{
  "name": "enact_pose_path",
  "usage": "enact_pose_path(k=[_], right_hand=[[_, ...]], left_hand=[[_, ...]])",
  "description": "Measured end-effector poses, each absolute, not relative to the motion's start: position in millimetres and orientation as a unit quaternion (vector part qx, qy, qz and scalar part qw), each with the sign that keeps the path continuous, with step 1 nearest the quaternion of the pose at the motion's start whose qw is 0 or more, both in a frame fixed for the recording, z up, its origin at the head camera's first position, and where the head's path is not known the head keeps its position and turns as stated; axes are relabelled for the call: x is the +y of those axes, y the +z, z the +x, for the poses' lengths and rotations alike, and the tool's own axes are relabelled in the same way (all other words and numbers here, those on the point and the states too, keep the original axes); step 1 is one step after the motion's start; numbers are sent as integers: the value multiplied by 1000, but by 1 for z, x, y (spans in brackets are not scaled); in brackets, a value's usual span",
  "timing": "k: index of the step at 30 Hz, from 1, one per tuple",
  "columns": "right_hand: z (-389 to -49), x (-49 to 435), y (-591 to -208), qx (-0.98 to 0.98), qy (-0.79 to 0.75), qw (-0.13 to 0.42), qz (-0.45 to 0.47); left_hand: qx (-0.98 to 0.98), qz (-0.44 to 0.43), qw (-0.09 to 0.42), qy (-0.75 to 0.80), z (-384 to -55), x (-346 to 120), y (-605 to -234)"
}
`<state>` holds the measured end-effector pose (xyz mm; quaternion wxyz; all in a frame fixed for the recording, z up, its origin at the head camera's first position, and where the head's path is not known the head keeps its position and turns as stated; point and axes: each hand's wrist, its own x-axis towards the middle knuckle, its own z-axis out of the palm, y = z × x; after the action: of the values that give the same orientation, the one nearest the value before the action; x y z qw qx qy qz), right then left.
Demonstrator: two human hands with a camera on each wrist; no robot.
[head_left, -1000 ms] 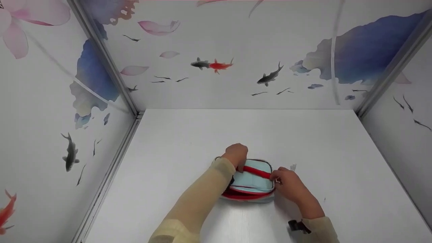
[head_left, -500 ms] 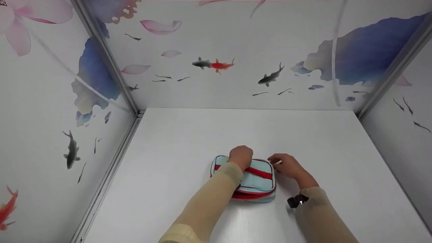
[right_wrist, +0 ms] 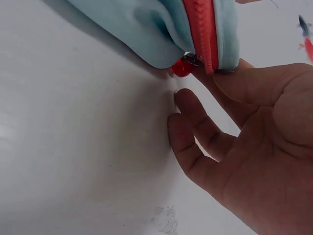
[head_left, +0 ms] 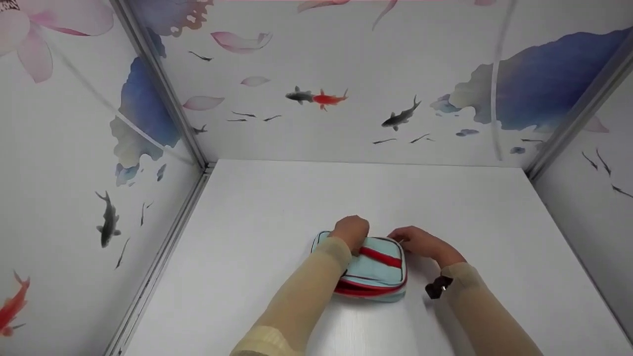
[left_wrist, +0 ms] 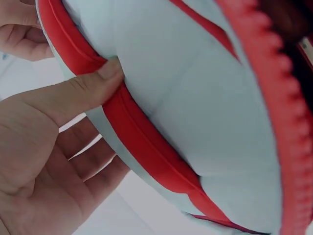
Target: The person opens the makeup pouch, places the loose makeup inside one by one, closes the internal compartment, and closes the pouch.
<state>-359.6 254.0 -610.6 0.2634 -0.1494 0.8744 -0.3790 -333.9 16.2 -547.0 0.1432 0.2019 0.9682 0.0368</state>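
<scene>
A light blue zip pouch with red trim [head_left: 376, 272] lies on the white table, its front side gaping along the red zipper. My left hand [head_left: 352, 231] grips the pouch's top; in the left wrist view the thumb presses on the red strap [left_wrist: 146, 152], the other fingers behind the edge. At the rear right corner is my right hand [head_left: 423, 243]. The right wrist view has its thumb and index finger pinching at the end of the red zipper [right_wrist: 201, 34], where a red bead [right_wrist: 181, 68] hangs from a dark ring. The pinched pull itself is mostly hidden.
Printed walls with fish and petals enclose the white table [head_left: 267, 198] at the back and sides. A dark device [head_left: 437, 288] sits on the right wrist. There is a grey smudge [right_wrist: 166, 220] on the surface in the right wrist view.
My right hand has moved from the pouch's right side, near the strap's end, back to the rear right corner. My left hand stays on the pouch's top, shifted slightly right.
</scene>
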Motion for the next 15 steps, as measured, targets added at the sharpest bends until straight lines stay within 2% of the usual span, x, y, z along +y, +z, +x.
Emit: enact_pose_path(k=[5,15], right_hand=[[-363,257,-613,870,-374,282,-153],[-362,262,-618,854,-419,292,-102]], left_hand=[[963,180,172,103,-337,8,-552],[966,157,176,105,-342,9,-557]])
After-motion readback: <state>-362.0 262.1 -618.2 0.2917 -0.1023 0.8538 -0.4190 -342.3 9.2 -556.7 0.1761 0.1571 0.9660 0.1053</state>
